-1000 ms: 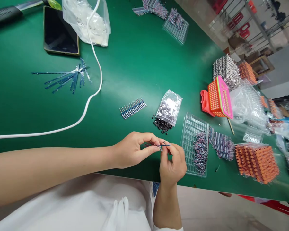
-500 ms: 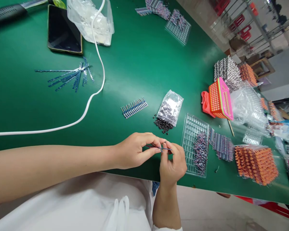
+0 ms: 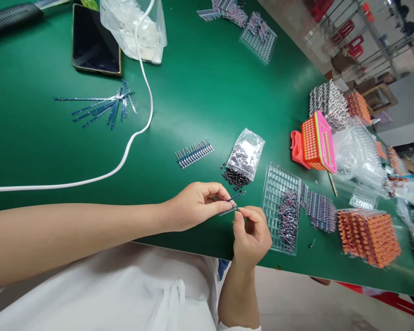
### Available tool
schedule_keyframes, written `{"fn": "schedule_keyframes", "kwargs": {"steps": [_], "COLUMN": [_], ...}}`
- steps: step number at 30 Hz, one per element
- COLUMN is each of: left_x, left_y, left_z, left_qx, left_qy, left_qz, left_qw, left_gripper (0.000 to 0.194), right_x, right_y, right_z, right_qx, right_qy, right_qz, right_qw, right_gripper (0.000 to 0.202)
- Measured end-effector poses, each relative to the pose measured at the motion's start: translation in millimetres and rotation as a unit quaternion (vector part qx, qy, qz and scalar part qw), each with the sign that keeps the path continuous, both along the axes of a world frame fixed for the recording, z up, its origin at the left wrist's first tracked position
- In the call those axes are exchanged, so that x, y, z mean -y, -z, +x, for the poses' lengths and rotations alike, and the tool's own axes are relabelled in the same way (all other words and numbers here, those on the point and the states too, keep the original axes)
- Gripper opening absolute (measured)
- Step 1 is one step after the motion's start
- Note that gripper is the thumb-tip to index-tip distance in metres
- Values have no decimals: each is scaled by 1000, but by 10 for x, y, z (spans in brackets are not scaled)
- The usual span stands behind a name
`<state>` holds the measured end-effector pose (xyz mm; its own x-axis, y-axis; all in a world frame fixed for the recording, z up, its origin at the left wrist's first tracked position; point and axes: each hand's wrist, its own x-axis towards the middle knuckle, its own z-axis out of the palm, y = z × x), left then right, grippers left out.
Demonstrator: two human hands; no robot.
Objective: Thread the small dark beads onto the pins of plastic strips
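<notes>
My left hand [image 3: 195, 207] pinches a thin blue strip [image 3: 237, 196] and a row of small wire-legged parts [image 3: 227, 211] between thumb and fingers. Close beside its fingertips, my right hand [image 3: 251, 233] is closed in a pinch at the end of that row; whatever tiny piece lies between its fingertips is too small to name. Just beyond the hands, small black beads [image 3: 236, 178] spill from a clear plastic bag [image 3: 245, 154]. Another row of blue wire-legged parts [image 3: 194, 153] lies on the table to the left of the bag.
Right of my hands is a clear compartment tray [image 3: 272, 195] with a heap of wired parts [image 3: 289, 220]. Farther right stand orange stacks [image 3: 369, 236] and an orange-pink basket [image 3: 317, 142]. A white cable [image 3: 127, 156], blue strips [image 3: 100, 110] and a phone [image 3: 96, 41] lie left.
My right hand has shifted slightly down and right. The blue strip, earlier between both hands, now angles up from my left fingers, and the row of parts shows below it.
</notes>
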<state>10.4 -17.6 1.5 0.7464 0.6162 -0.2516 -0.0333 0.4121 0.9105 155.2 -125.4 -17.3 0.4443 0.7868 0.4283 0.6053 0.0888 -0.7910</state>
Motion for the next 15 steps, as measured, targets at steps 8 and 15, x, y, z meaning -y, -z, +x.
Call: {"fn": "schedule_keyframes", "kwargs": {"steps": [8, 15], "left_x": [12, 3], "left_y": [-6, -1], "left_z": [-3, -2], "left_qx": [-9, -14], "left_qy": [-4, -8], "left_qz": [12, 32], "left_qw": [1000, 999], "left_gripper": [18, 17], "right_x": [21, 20], "right_y": [-6, -13], "right_z": [9, 4], "right_qx": [-32, -50], "right_qy": [-15, -15], "right_qz": [-30, -28], "right_qw": [999, 998], "right_gripper": [2, 3]}}
